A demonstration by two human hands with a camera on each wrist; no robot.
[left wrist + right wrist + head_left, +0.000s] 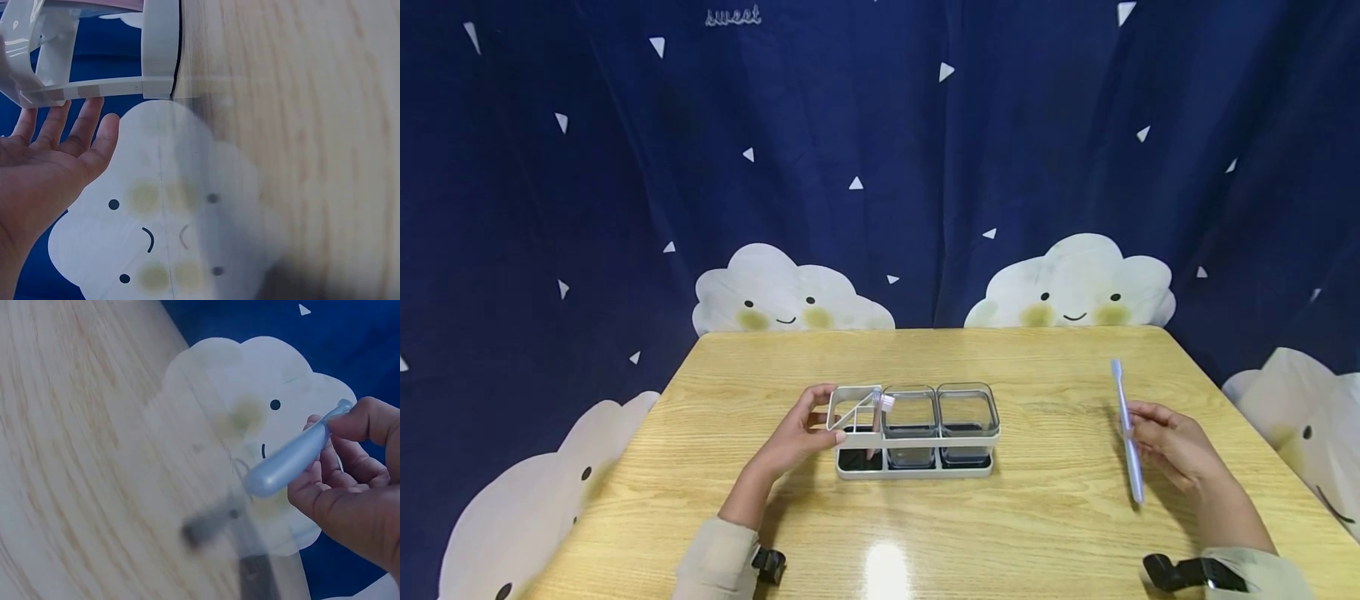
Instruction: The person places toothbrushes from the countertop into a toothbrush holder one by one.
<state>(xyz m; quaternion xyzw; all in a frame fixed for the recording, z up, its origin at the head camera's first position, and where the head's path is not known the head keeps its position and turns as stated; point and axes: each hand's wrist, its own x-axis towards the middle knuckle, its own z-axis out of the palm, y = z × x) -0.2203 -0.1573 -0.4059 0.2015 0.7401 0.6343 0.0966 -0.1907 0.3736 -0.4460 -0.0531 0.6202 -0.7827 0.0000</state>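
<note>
A white toothbrush holder [917, 472] stands on the table, with a divided compartment at its left end and two clear cups [910, 408] beside it. In that left compartment leans a toothbrush [886, 403] with a pale head; its handle is mostly hidden. My left hand [797, 437] grips the holder's left end, thumb at the front rim and fingers behind. In the left wrist view its fingertips [94, 112] touch the white frame. Over at the right, my right hand [1176, 442] pinches a light blue toothbrush [1130, 442] by its handle, head pointing up and away.
A wooden table [1037, 533] lies under everything. Behind it hangs a dark blue curtain [850, 108] with white triangles and smiling clouds. Dark straps with camera mounts [1195, 573] sit on both wrists.
</note>
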